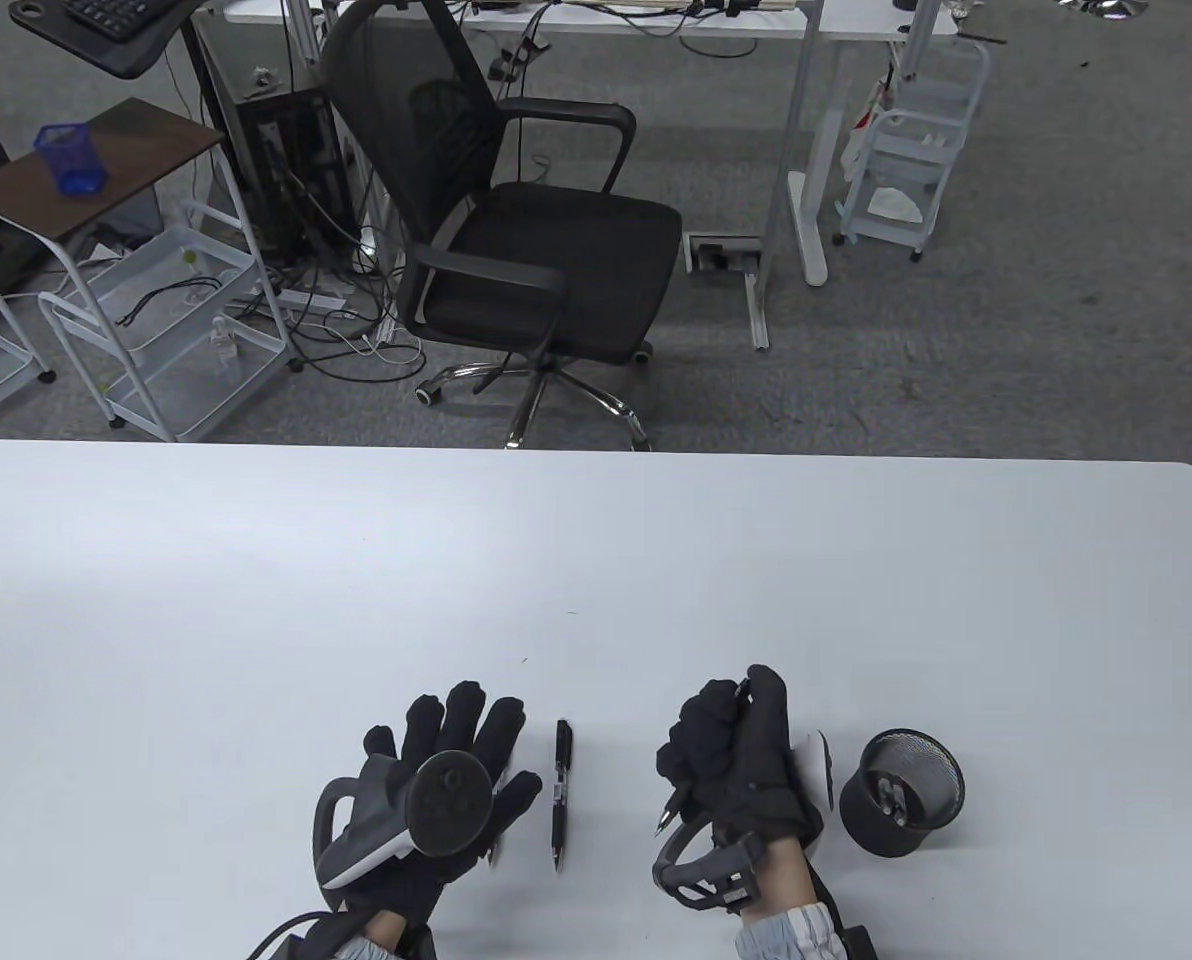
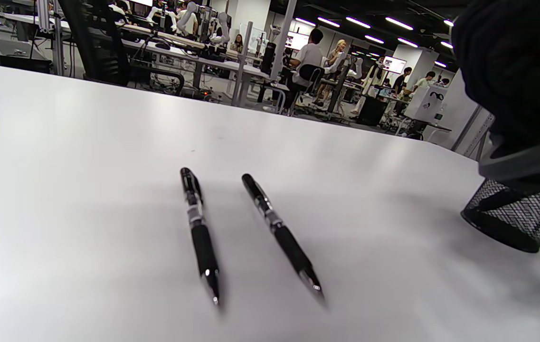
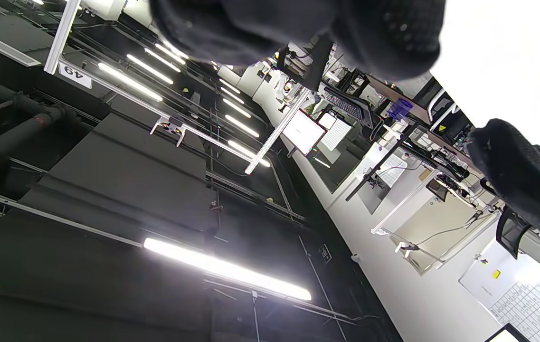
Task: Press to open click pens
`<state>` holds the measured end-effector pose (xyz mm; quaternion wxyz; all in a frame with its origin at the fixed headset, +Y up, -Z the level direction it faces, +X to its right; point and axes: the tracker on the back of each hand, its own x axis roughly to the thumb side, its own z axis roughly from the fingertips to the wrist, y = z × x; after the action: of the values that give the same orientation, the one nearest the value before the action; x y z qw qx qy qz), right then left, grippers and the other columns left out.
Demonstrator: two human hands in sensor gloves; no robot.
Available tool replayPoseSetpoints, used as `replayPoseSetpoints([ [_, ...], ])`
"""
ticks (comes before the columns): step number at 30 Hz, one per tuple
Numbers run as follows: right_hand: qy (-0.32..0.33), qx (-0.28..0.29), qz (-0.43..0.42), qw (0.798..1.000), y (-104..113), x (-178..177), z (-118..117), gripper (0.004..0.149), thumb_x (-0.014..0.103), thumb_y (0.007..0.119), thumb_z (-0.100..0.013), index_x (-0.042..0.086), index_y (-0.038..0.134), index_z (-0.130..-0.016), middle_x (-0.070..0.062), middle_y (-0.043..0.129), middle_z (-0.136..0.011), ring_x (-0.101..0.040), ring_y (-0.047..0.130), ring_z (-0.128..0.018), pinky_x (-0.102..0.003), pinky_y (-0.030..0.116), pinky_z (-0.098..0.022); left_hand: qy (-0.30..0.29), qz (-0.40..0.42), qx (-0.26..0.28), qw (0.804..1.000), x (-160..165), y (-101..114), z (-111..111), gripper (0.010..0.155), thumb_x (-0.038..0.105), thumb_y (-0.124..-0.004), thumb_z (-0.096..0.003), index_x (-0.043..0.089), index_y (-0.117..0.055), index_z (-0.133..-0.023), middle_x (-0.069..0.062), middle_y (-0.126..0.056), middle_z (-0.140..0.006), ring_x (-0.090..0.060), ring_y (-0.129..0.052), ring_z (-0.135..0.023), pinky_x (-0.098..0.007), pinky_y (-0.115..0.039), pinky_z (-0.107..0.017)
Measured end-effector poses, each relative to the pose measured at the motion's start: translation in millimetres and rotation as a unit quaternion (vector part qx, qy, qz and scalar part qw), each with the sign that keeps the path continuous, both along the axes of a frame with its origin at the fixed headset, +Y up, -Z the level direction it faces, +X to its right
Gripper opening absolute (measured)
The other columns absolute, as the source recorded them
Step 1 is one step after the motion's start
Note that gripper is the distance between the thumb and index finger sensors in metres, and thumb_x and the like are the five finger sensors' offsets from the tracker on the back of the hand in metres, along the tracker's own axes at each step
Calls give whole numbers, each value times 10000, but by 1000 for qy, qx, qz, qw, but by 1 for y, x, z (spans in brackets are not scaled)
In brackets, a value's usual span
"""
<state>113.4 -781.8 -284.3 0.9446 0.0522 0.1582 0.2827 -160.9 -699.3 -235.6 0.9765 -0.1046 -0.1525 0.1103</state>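
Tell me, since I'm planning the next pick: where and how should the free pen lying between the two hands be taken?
Grip the pen around its black rubber sleeve, on the near half, coming straight down from above. It lies flat and alone on the table, tip toward the person, so both long sides are open for a thumb and finger pinch, likely easiest for the open left hand.

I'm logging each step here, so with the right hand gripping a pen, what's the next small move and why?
Probably press the thumb down on the pen's top button. The right hand grips a click pen in its fist, tip pointing down and toward the person, its top end by the thumb. The left hand rests flat; two other pens lie on the table.
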Motion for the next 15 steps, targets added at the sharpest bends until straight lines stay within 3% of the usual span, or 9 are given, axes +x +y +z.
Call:
replayPoseSetpoints([
  [15,3,-11,-6,1000,2,-2,1,622,573,246,-678,206,748,-708,10,881,-507,-56,850,-269,-336,843,-405,0,0,0,1000,0,0,0,690,598,-440,-703,251,-266,-1275,-234,-212,-1307,-619,-289,-1144,-830,-266,-722],
])
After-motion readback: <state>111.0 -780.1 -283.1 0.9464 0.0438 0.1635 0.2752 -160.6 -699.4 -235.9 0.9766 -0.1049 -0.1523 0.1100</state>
